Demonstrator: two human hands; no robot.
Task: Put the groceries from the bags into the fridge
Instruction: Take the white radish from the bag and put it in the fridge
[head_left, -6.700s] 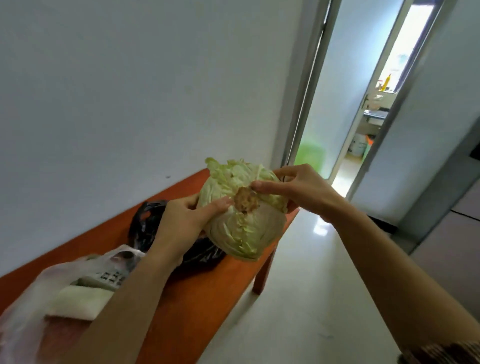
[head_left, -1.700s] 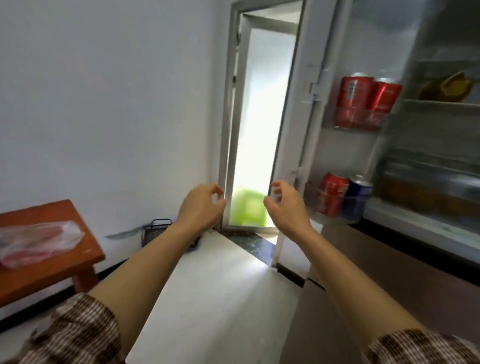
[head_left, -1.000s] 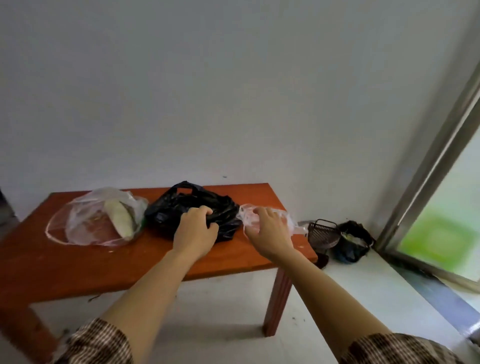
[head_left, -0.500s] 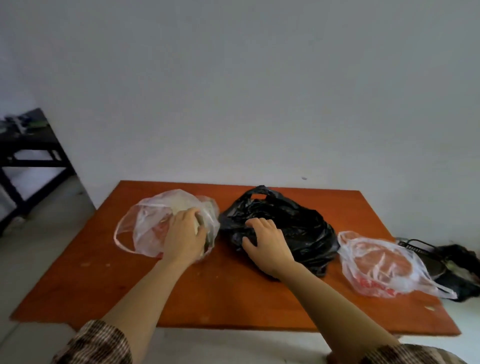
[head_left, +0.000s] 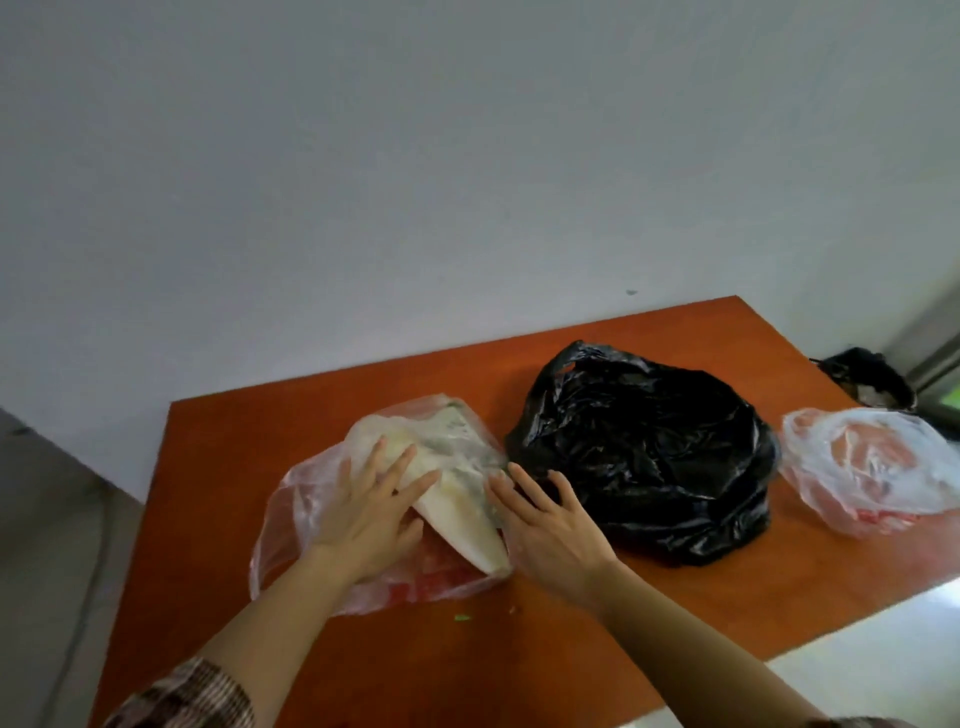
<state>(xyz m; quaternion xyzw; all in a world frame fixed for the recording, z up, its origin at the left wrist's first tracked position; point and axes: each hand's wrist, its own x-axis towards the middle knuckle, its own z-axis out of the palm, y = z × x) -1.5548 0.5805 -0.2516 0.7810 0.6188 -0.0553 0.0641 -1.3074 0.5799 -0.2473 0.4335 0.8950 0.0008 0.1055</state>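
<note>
Left clear plastic bag (head_left: 291, 499) lies slumped with a long pale vegetable (head_left: 457, 499) angled in it. Crumpled black bag (head_left: 649, 452) sits just beside it, and a second clear bag (head_left: 872, 467) holding something reddish lies further right.

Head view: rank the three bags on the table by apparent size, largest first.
1-2. The black bag and the left clear bag look about alike, and the clear one lies a bit nearer the camera, so they are left unranked.
3. The right clear bag looks smallest, though it reaches the frame edge.

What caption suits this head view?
Left hand touches a pale vegetable in a clear bag, right hand alongside, black bag beside, on orange table.
</note>
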